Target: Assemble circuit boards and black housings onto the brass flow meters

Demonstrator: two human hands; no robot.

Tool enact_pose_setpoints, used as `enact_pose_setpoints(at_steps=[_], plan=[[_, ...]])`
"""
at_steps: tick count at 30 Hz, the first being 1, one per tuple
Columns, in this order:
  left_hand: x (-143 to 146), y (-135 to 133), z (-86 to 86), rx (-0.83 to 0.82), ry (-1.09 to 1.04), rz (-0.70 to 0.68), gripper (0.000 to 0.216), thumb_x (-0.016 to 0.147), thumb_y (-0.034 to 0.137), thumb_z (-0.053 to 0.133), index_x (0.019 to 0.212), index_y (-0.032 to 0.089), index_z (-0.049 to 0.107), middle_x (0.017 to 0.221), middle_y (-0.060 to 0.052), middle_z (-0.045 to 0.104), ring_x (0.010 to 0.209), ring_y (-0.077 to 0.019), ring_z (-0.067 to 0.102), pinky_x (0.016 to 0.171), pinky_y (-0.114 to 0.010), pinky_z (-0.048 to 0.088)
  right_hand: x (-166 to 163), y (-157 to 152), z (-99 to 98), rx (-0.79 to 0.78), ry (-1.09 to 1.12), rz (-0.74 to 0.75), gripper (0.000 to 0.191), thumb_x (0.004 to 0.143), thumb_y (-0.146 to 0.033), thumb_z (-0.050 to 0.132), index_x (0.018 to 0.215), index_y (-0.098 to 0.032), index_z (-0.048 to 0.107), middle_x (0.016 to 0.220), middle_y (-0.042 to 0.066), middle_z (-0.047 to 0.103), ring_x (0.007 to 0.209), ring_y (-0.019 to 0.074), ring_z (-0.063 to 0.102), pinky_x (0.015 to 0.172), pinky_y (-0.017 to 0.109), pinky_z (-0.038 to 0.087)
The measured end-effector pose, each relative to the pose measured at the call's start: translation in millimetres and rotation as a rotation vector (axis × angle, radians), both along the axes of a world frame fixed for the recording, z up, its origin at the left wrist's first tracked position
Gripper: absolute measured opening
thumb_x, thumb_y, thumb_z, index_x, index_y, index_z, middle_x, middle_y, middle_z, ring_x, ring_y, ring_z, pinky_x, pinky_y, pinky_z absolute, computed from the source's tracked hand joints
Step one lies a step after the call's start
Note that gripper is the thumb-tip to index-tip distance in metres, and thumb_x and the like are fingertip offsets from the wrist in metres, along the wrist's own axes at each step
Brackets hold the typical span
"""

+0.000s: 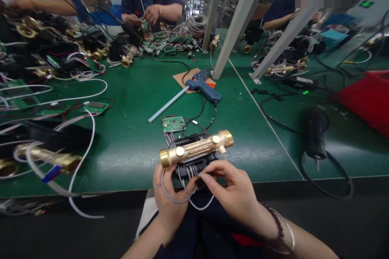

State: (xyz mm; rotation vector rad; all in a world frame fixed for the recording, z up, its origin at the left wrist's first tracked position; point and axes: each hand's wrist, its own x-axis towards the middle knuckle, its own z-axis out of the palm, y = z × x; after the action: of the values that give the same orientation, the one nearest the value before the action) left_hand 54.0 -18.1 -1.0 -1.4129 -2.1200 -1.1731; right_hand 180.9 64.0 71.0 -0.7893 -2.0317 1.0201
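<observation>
Bare hands at work over the middle of the near edge of a green table [127, 145]. Left hand [170, 194] cups a black housing [201, 166] from the left and beneath, grip firm; a brass fitting [196, 149] lies across its top, threaded ends left and right, right end tilted slightly up. Right hand [232, 188]: thumb and forefinger pinch grey cable [191, 171] beside its coils on the housing; loose loops hang below. Just beyond the housing, a small green circuit board [174, 124] lies flat, wires attached. Farther toward the far edge, a blue glue gun [202, 85] rests on brown cardboard [179, 77], pale stick jutting toward the near left corner. Black driver [314, 133] near the near edge, right of a pale seam; red bin [364, 97] by the right edge. Heaped circuit boards [170, 42] along the far edge; a co-worker [152, 0] beyond handles one.
</observation>
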Motion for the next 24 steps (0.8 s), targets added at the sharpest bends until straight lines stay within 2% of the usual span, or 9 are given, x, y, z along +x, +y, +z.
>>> enact_pose_setpoints(at_steps=[3,5,9,13,18,21,24], plan=[[1,2,5.1,0.056,-0.016,0.005,0.032,0.081,0.042,0.061,0.100,0.019,0.049,0.111,-0.013,0.051,0.114,-0.0284,0.049,0.093,-0.046,0.045,-10,-3,-13.0,0.114,0.005,-0.060,0.006,0.086,-0.018,0.058,0.082,-0.018,0.063,0.067,-0.001,0.067,0.048,0.0078,0.056,0.047,0.016,0.046],[2,3,5.8,0.100,-0.005,0.008,0.028,0.080,0.041,0.063,0.092,0.018,0.051,0.113,-0.013,0.050,0.115,-0.0280,0.049,0.093,-0.045,0.045,-13,-3,-19.5,0.239,0.002,-0.071,0.006,0.087,-0.017,0.058,0.083,-0.017,0.062,0.071,0.001,0.068,0.053,0.0091,0.059,0.052,0.017,0.049],[1,1,3.1,0.108,0.041,-0.033,0.021,0.079,0.033,0.067,0.093,0.020,0.058,0.114,-0.010,0.050,0.119,-0.0270,0.046,0.095,-0.042,0.045,-9,-3,-22.7,0.487,-0.167,-0.102,0.016,0.092,-0.014,0.048,0.089,-0.015,0.064,0.087,0.007,0.068,0.078,0.0151,0.064,0.070,0.023,0.051],[1,-1,-0.9,0.050,0.091,-0.034,0.017,0.077,0.032,0.069,0.091,0.024,0.065,0.114,-0.007,0.051,0.116,-0.0271,0.048,0.096,-0.045,0.043,-1,0,-13.1,0.611,-0.371,-0.070,0.032,0.096,-0.012,0.034,0.098,-0.013,0.066,0.091,0.009,0.066,0.074,0.0167,0.060,0.060,0.026,0.049],[-3,-2,-8.8,0.045,0.111,-0.051,0.017,0.074,0.027,0.071,0.091,0.027,0.068,0.112,-0.006,0.053,0.113,-0.0263,0.049,0.098,-0.045,0.042,0,9,-3.2,0.624,-0.398,0.090,0.033,0.096,-0.012,0.033,0.096,-0.013,0.065,0.088,0.007,0.066,0.069,0.0171,0.056,0.053,0.027,0.044],[-10,-5,-18.8,0.056,0.112,-0.107,0.020,0.072,0.024,0.072,0.092,0.029,0.069,0.108,-0.006,0.056,0.112,-0.0264,0.050,0.098,-0.045,0.041,-3,8,-4.8,0.583,-0.373,0.078,0.028,0.092,-0.010,0.037,0.092,-0.015,0.064,0.086,0.006,0.067,0.069,0.0175,0.058,0.054,0.028,0.044],[-23,-7,-33.0,-0.003,0.027,-0.178,0.024,0.070,0.023,0.072,0.092,0.031,0.070,0.099,-0.005,0.060,0.105,-0.0271,0.054,0.094,-0.046,0.043,-5,5,-6.1,0.515,-0.358,0.083,0.021,0.087,-0.008,0.044,0.091,-0.016,0.063,0.086,0.004,0.068,0.070,0.0154,0.061,0.059,0.025,0.047]])
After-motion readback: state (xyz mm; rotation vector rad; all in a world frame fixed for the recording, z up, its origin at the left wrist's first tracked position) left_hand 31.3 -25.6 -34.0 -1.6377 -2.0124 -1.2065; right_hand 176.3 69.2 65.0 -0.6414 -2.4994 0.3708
